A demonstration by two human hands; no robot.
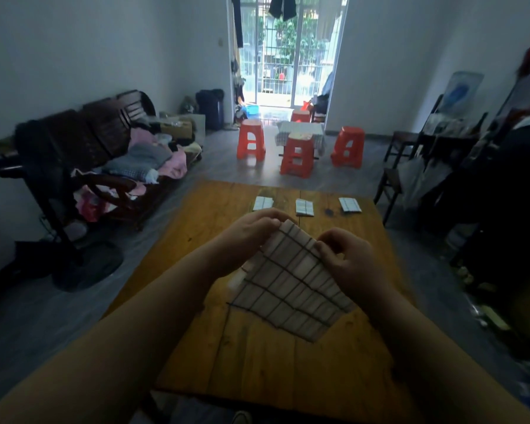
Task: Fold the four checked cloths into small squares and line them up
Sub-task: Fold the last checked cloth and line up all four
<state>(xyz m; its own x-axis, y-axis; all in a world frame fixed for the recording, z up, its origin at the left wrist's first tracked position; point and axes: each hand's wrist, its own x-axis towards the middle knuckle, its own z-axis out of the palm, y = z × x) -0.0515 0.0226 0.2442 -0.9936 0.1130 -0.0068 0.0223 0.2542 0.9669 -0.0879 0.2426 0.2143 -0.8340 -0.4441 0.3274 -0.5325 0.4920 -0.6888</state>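
From the head camera, looking down over a wooden table (pixel 257 347), three of the four checked cloths already lie folded small along the far edge: one at about eleven o'clock from the hands (pixel 263 203), a second at twelve (pixel 304 207), and a third at one o'clock (pixel 349 205), well apart from each other in a rough row. The fourth cloth (pixel 291 289) is in hand at the table's centre, raised at its far end and draping toward six o'clock, where its near part seems to rest on or hang just over the wood. The left hand (pixel 245 237) pinches the cloth's upper left corner, fingers closed onto the fabric; the right hand (pixel 346 261) is closed on the upper right edge, thumb and fingers curled over it. The cloth shows several checks across, so it looks only partly folded, far larger than the three finished squares. By that reckoning the task is roughly three-quarters done: what is left is to fold this last cloth down to size and set it in line with the others. A gap at the row's left end, around ten o'clock, looks a likely spot.
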